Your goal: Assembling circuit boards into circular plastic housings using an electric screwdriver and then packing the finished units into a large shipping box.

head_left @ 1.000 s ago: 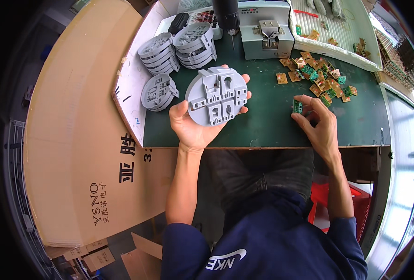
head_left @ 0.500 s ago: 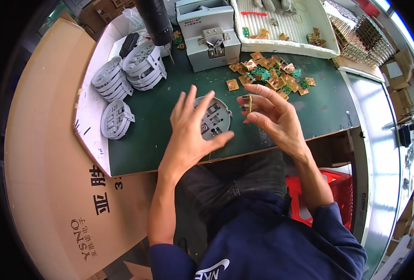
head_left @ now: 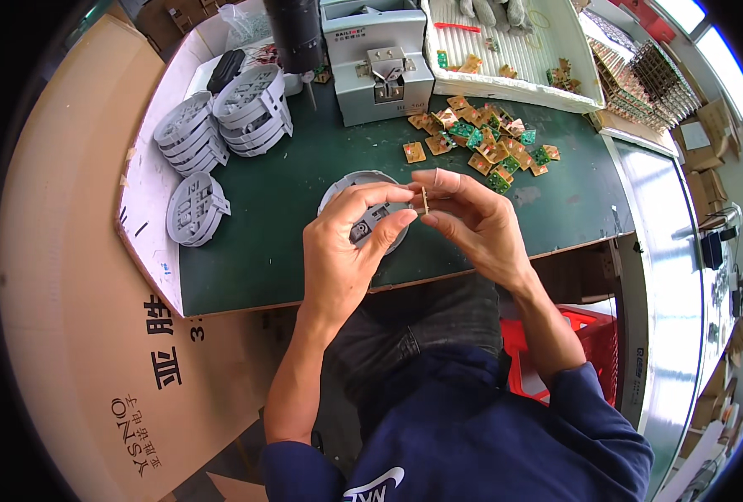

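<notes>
Head view | thin tan circuit board [head_left: 425,201] pinched edge-on by right hand [head_left: 487,224]; left hand [head_left: 338,247] half-curled beside it, contact unclear | round grey plastic base [head_left: 375,217] laid beneath left hand | step judged: board handling; steady fingertip control called for

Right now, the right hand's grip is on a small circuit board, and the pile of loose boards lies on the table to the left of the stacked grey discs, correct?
Not quite: the head view shows the pile of loose boards to the right of the stacked grey discs. The right hand's grip is indeed on a small circuit board.
</notes>
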Tool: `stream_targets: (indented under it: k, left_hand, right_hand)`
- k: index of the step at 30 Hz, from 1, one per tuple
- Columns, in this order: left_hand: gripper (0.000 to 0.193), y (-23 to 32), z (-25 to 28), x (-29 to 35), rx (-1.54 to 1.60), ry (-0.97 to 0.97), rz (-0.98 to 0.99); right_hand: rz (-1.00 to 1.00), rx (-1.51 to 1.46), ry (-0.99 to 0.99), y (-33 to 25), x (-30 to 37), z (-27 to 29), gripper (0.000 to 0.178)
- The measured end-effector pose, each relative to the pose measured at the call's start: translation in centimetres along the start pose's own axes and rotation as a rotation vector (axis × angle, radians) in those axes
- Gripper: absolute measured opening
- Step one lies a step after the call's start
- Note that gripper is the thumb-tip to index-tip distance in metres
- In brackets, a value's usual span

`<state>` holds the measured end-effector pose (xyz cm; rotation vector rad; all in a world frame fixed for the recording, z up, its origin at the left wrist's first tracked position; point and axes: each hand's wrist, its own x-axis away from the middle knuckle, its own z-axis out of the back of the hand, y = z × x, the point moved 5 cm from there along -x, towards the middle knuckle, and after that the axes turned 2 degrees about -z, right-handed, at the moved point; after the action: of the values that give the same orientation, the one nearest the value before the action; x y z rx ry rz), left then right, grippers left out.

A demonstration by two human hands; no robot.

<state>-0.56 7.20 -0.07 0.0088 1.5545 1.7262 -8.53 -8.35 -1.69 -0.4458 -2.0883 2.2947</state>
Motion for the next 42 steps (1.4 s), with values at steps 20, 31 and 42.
stream_targets:
  k: [20,31,42]
  left_hand:
    - [0.023,0.3,1.3,0.9,-0.368,0.059,-0.228]
    - [0.108,-1.7,4.0,2.6,-0.566,-0.071,0.041]
    - [0.107,-3.1,2.3,2.6,-0.52,-0.011,0.054]
  right_hand:
    - [0.034,0.049,-0.048,0.2,0.1,-1.4,0.034]
    - [0.274,0.811,-0.049,-3.1,-3.8,-2.1,0.038]
    - [0.346,0.936,-0.343,-0.8,-7.7,-5.2,0.032]
